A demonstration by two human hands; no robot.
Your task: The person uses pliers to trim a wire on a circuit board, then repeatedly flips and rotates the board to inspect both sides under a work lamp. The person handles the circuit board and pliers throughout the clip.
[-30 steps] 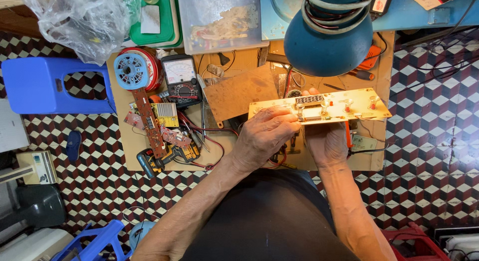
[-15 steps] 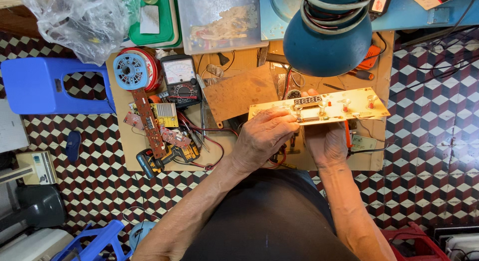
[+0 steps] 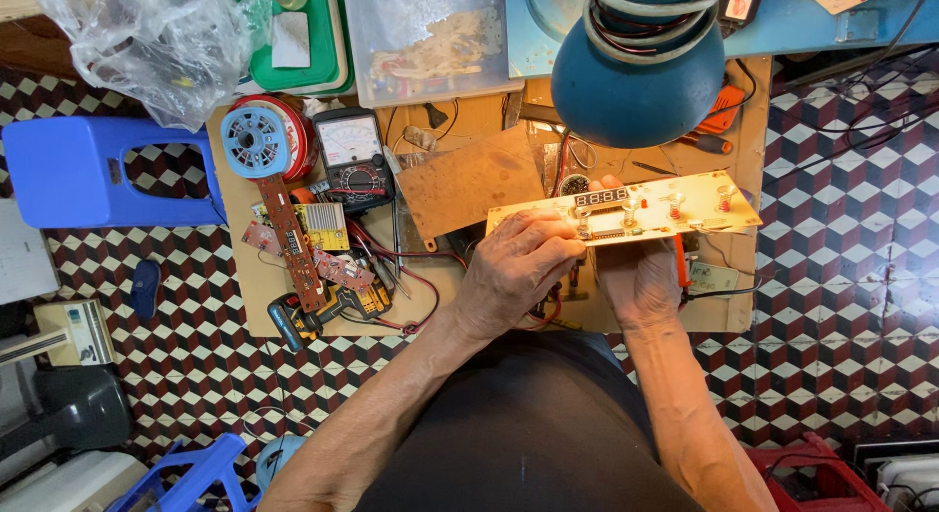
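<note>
A long pale-yellow circuit board (image 3: 685, 207) with a small digit display and several round buttons is held level above a low wooden work board (image 3: 729, 131). My left hand (image 3: 514, 267) curls over its left end, fingertips pressing on the top face. My right hand (image 3: 638, 277) supports the board from beneath, mostly hidden by it. An orange-handled tool (image 3: 681, 261) pokes out beside my right hand.
On the work board lie a brown copper-clad sheet (image 3: 469, 184), an analogue multimeter (image 3: 354, 152), a blue-and-red wire spool (image 3: 259, 140), narrow brown circuit boards (image 3: 293, 243) and red leads. A blue lamp shade (image 3: 638, 67) hangs above. A blue stool (image 3: 88, 170) stands left on the chequered floor.
</note>
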